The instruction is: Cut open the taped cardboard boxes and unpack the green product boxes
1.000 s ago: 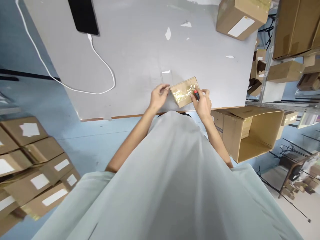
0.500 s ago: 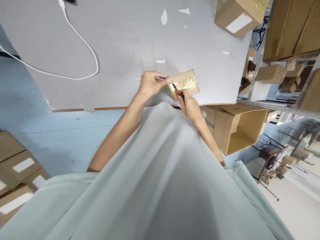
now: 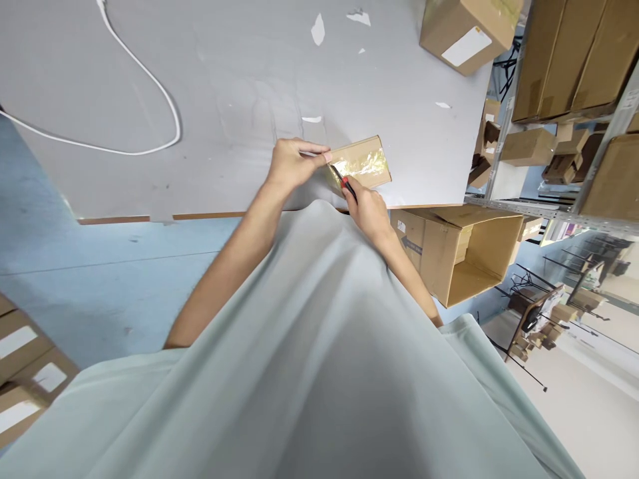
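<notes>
1. Left hand point(image 3: 294, 161) pinches the left corner of the taped small box point(image 3: 360, 161) at the table's point(image 3: 224, 133) near edge!
2. Right hand point(image 3: 368, 209) grips the red-and-black cutter point(image 3: 345, 184), tip on the tape.

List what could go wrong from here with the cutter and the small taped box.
The cutter points close to the left hand's fingertips at the corner of the small taped box, so a slip might nick them. The tip, at the tape, could go too deep and mark whatever may be inside. The box also sits near the table's front edge and might slide off if pushed.
</notes>
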`<state>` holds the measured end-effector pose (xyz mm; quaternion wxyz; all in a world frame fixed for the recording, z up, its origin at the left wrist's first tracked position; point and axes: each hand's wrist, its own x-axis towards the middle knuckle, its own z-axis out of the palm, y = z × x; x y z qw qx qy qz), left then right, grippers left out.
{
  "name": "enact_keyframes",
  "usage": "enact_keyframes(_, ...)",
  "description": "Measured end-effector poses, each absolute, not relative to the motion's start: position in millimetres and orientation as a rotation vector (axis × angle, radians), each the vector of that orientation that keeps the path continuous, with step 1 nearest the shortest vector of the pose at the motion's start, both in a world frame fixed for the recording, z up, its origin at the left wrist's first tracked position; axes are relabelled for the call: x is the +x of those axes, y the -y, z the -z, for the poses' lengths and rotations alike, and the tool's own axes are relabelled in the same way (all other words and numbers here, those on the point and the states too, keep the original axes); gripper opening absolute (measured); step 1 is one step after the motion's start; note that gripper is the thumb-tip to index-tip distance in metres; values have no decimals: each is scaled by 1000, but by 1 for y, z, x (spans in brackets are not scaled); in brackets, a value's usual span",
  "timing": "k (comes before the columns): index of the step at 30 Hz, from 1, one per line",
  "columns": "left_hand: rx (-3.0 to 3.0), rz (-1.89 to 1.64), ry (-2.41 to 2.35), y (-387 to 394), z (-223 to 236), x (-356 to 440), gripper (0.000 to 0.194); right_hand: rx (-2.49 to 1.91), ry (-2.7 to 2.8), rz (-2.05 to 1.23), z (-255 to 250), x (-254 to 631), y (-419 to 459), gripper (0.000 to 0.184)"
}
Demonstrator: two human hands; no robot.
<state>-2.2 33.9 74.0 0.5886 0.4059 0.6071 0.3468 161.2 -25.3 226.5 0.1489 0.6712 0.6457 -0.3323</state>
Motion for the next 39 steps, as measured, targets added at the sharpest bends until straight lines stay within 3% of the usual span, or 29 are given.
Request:
enact_keyframes(12,992,-847,-1511,-27,-70,5,14,1901,-1797,884,-223,156,20,40)
enact_keyframes(21,989,-837,-1498,-28,-69,3,22,1935,-1796,868,-235,152,29,46)
enact_keyframes(39,991,-841,-1561,-27,-70,6,9,1870,-1781,851,-232,135,8,43)
